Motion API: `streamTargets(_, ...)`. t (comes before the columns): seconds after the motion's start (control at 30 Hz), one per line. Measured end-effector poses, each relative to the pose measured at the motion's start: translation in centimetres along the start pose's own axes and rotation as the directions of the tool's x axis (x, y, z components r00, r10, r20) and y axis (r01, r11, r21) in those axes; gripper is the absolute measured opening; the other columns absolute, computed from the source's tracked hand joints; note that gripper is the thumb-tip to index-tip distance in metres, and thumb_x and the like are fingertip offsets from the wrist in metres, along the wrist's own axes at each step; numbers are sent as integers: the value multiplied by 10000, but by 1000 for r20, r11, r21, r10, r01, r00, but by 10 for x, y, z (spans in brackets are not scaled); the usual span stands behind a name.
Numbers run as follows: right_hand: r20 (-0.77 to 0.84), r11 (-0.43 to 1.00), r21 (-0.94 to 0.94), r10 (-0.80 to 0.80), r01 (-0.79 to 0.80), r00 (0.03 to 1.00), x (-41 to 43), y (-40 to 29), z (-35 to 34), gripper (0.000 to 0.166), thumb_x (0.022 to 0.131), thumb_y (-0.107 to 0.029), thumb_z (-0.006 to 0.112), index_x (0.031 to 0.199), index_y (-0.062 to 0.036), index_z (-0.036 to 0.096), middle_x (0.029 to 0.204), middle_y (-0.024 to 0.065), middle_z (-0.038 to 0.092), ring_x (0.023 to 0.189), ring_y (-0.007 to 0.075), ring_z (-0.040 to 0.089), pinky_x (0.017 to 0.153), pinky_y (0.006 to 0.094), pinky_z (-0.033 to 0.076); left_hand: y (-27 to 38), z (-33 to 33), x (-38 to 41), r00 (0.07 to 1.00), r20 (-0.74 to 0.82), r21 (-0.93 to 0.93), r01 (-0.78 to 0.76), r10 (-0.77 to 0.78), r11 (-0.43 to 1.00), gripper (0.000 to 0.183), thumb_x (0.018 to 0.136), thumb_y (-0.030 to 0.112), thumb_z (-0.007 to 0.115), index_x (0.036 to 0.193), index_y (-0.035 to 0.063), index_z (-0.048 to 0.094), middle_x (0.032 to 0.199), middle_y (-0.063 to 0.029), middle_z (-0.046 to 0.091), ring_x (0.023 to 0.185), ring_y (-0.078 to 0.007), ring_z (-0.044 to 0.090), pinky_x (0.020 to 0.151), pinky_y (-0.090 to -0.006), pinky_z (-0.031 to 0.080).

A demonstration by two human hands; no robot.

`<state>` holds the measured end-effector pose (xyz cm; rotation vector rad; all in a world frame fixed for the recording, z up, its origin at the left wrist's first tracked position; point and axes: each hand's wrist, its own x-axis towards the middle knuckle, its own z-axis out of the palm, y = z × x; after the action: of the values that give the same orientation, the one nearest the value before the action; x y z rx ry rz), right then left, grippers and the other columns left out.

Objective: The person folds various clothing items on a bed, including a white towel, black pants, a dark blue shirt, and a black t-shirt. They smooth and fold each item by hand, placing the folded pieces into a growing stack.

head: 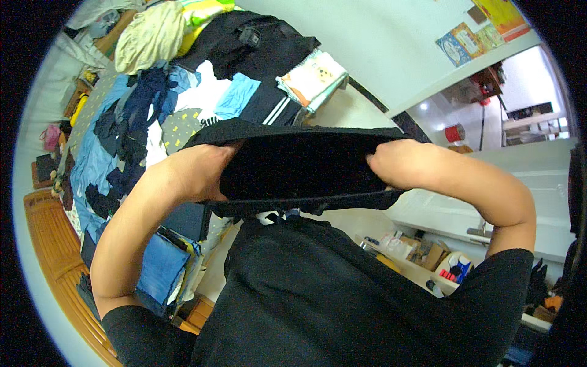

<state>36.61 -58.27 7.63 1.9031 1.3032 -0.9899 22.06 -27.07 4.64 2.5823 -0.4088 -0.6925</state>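
A black fabric garment (312, 205) is stretched wide between my two hands, its opening facing up towards me and its inside dark. My left hand (206, 167) grips the garment's left side, and my right hand (396, 163) grips the right side; the fingertips of both are partly hidden inside the opening. Beyond the garment, on the bed, lie a black garment (257, 46), a light blue folded cloth (237, 95), a white garment (202, 94) and a folded stack with a dog print (316, 75).
Dark and blue clothes (149, 91) lie heaped on the patterned bedsheet (181, 128). A wooden headboard (55, 234) stands at the lower left, near a stack of folded denim (163, 266). At the right are a white door (523, 197) and an open drawer (406, 261) holding boxes.
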Motion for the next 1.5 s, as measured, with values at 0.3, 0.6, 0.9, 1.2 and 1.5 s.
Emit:
streamTargets(0.3, -153, 995, 93, -16, 30, 988, -39, -24, -36, 387, 784, -322, 737, 823, 58, 671, 758, 229, 676, 771, 386, 687, 695, 454, 565, -64, 16, 26, 971, 83, -310, -190, 226, 932, 970, 633, 247, 880, 1433, 44, 372, 1289, -271, 562, 1216, -416, 531, 1004, -444, 469)
streamTargets(0.6, 46, 952, 200, 226, -231, 973, -55, -36, -56, 596, 730, -418, 772, 989, 80, 573, 645, 229, 606, 712, 431, 647, 627, 460, 534, -23, -3, -21, 975, 103, -162, -177, 195, 971, 852, 736, 168, 790, 1416, -79, 341, 1026, -282, 634, 930, -404, 658, 795, -413, 551)
streamTargets(0.9, -128, 961, 224, 195, -163, 972, -50, -48, -77, 586, 724, -430, 771, 966, 66, 572, 608, 226, 577, 681, 432, 638, 610, 460, 524, -44, -24, -41, 984, -42, -120, -179, 176, 976, 782, 686, 141, 816, 1341, -57, 438, 1047, -276, 636, 966, -427, 638, 839, -438, 532)
streamTargets(1.2, -221, 972, 220, 135, -85, 966, -37, -45, -96, 518, 705, -300, 815, 985, 70, 585, 721, 241, 635, 768, 425, 659, 674, 465, 548, -46, -39, -53, 996, -67, -68, -67, 62, 995, 790, 644, 141, 842, 1328, -24, 484, 917, -272, 658, 926, -426, 647, 806, -447, 532)
streamTargets(1.5, -289, 987, 126, 134, -102, 948, -35, -33, -97, 593, 685, -291, 827, 1066, 79, 562, 784, 243, 642, 793, 432, 647, 687, 458, 543, -71, -50, -38, 961, -210, 52, -171, 179, 984, 849, 611, 160, 872, 1349, 1, 483, 1035, -279, 653, 1007, -442, 627, 870, -447, 530)
